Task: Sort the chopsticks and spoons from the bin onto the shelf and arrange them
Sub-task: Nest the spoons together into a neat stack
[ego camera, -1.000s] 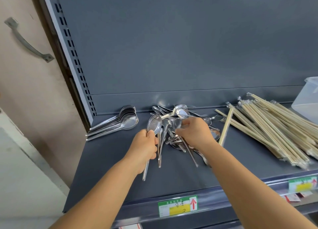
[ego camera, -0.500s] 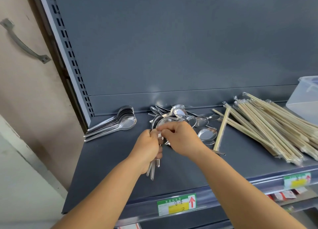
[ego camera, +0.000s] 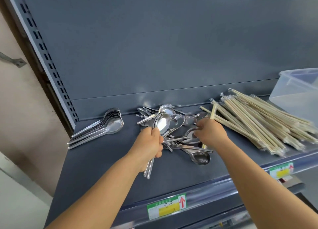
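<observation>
Shelf [ego camera: 103, 163]: matte dark grey sheet metal, flat, with a clear price rail along its front edge. Nested spoons [ego camera: 110, 125]: polished steel, oval bowls stacked in one neat row at the shelf's left. Loose spoons [ego camera: 182, 123]: same mirror-bright steel, tangled in a heap at centre. Left hand [ego camera: 148, 146] was curled round several spoon handles, bowls pointing up. Right hand [ego camera: 210, 132] reached into the heap, fingers bent; its grasp could not be told. Chopsticks [ego camera: 258, 122]: pale wood, slender, plastic-sleeved, piled at right. Bin [ego camera: 296, 94]: translucent plastic, far right.
</observation>
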Tool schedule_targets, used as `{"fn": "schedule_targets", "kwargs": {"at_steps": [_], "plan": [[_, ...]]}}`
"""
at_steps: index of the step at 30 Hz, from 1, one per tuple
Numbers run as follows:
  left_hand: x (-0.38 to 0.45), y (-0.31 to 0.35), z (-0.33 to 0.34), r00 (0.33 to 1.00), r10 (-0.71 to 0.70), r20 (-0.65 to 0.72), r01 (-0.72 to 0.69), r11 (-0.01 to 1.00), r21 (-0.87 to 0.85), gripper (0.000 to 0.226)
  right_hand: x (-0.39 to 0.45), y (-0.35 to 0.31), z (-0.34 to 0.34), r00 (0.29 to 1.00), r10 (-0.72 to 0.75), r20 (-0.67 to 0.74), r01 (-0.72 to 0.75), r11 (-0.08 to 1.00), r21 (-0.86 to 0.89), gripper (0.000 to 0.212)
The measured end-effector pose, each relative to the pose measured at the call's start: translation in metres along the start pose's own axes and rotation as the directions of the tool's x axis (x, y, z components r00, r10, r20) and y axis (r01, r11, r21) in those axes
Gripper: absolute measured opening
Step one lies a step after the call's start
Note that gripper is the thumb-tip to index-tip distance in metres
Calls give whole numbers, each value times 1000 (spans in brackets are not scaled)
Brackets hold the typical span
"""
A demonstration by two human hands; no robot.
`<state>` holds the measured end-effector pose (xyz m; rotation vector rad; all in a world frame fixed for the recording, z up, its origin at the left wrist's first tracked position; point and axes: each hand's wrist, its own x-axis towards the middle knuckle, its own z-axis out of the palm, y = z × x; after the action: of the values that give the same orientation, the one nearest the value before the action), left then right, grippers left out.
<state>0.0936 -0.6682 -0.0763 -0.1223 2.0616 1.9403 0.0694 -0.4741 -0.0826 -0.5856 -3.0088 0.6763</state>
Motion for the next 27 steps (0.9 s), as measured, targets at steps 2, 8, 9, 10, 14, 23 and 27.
{"fn": "schedule_targets", "kwargs": {"at_steps": [2,8,9,10,14,23,27], "plan": [[2,2,4,1000,1,11,-1,1000,12,18,4,6,1,1000,10,6,-11,998,62,21],[6,10,3,999,33,13,-34,996,77,24,4,14,-14,989,-110,-96,137,928,346,20],[8,13,1,999,44,5,-44,995,92,24,3,13,-18,984,-138,-114,171,912,372,21],[9,16,-1,998,55,-2,-54,993,106,25,2,11,-23,978,-165,-127,202,893,403,21],[11,25,-9,997,77,16,-79,979,187,26,-5,-8,-30,952,-273,-142,306,796,523,22],[-6,20,-24,992,-45,120,42,999,25,33,-24,-68,-3,900,-409,-150,433,802,410,19],[-17,18,-48,992,-6,128,-4,997,81,32,-30,-93,12,875,-458,-156,482,791,378,15]]}}
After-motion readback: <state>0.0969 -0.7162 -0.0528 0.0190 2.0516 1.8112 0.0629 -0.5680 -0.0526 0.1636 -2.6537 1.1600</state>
